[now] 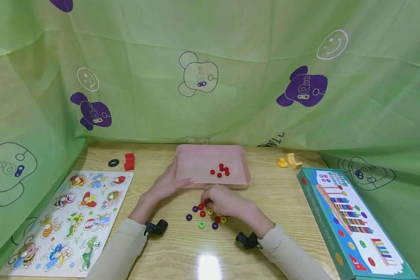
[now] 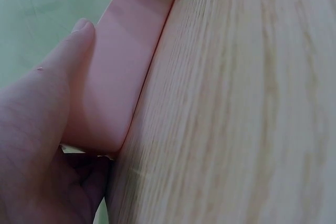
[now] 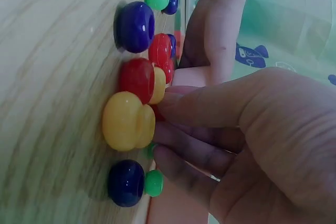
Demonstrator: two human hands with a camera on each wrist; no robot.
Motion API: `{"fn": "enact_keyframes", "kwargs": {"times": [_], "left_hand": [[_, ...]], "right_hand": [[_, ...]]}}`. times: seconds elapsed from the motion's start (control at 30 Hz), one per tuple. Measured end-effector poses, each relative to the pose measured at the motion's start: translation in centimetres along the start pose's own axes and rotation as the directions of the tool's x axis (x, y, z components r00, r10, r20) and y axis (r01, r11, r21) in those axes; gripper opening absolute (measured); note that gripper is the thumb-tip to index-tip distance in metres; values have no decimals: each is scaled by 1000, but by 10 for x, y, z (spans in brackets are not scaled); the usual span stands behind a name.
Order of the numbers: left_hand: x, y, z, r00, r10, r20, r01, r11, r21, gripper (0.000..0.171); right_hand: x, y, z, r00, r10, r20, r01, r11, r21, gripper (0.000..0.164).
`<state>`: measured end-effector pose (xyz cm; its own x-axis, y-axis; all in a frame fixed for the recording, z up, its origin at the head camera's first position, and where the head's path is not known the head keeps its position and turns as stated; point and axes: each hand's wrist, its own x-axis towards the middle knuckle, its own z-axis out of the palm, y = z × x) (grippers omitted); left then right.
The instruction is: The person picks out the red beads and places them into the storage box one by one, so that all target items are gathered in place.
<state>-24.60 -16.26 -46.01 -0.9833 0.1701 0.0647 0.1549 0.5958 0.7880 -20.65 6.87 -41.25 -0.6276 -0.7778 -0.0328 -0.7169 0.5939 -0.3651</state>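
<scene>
My left hand (image 1: pixel 166 182) grips the near left corner of a pink tray (image 1: pixel 210 186). Its thumb lies along the front wall, and its fingers are by the left side. Several red beads (image 1: pixel 221 165) lie inside the tray. Just in front of it, my right hand (image 1: pixel 224 199) reaches down among loose ring beads. In the right wrist view, a sliver of a red bead (image 3: pixel 158 113) shows between thumb and fingers, mostly hidden. Around the fingertips lie yellow beads (image 3: pixel 123 121), purple beads (image 3: pixel 135 27), green beads (image 1: pixel 201 224) and other red ones (image 1: pixel 202 213).
An insect puzzle board (image 1: pixel 70 221) lies at the left, with a red block (image 1: pixel 129 161) and a black disc (image 1: pixel 113 163) behind it. At the right is a game box (image 1: pixel 353 221); yellow pieces (image 1: pixel 293 161) lie behind it. A green curtain (image 1: pixel 231 116) borders the table.
</scene>
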Motion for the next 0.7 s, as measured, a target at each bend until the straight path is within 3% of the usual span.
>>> {"fn": "enact_keyframes", "kwargs": {"times": [0.3, 0.47, 0.57, 0.7], "left_hand": [[0, 3, -2, 1000, 16, 7, -16, 1000, 9, 109], [-1, 5, -2, 999, -46, 18, 45, 997, 63, 114], [-1, 6, -3, 998, -62, 23, 60, 995, 79, 114], [-1, 5, -2, 997, -67, 29, 65, 996, 61, 113]], "right_hand": [[0, -1, -4, 1000, 18, -21, -18, 1000, 17, 10], [1, 9, -24, 989, 52, -142, -50, 999, 20, 11], [4, 23, -33, 967, 104, -234, -113, 993, -24, 7], [12, 45, -33, 941, 248, -232, -252, 968, 10, 6]]}}
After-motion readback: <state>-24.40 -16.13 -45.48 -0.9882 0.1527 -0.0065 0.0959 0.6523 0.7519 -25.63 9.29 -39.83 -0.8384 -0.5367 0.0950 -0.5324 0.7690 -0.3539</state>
